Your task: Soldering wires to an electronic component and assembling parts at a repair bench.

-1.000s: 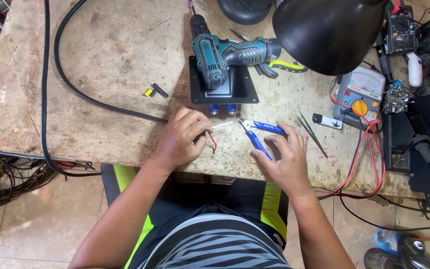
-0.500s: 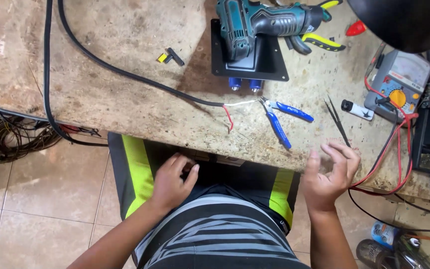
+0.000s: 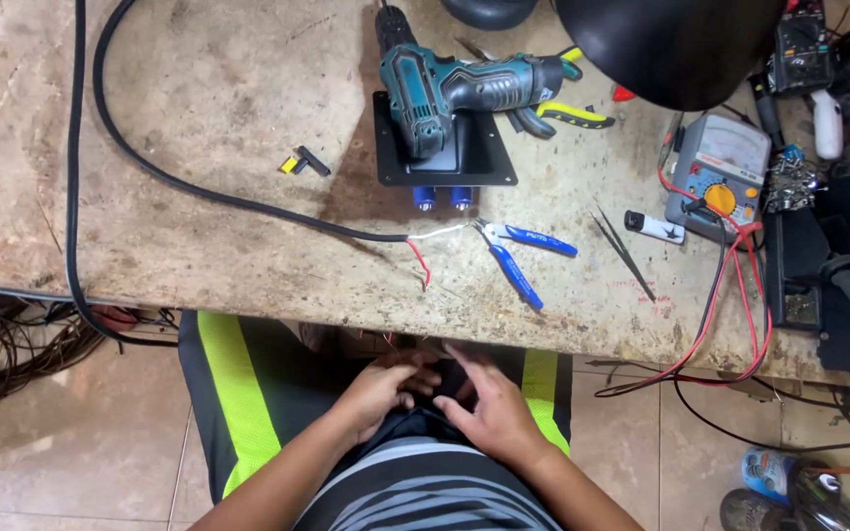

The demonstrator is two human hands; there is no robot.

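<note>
Both hands meet below the bench edge, left hand (image 3: 378,393) and right hand (image 3: 484,408) with fingers loosely curled on the lap, while the black cable (image 3: 248,202) lies ahead, its stripped end nearer the left.

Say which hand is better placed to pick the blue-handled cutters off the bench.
Right, probably. Both hands sit in the lap below the bench edge, but the right hand lies almost straight below the blue-handled cutters, whose handles point toward that side. The left hand is further off, nearer the stripped cable end.
</note>
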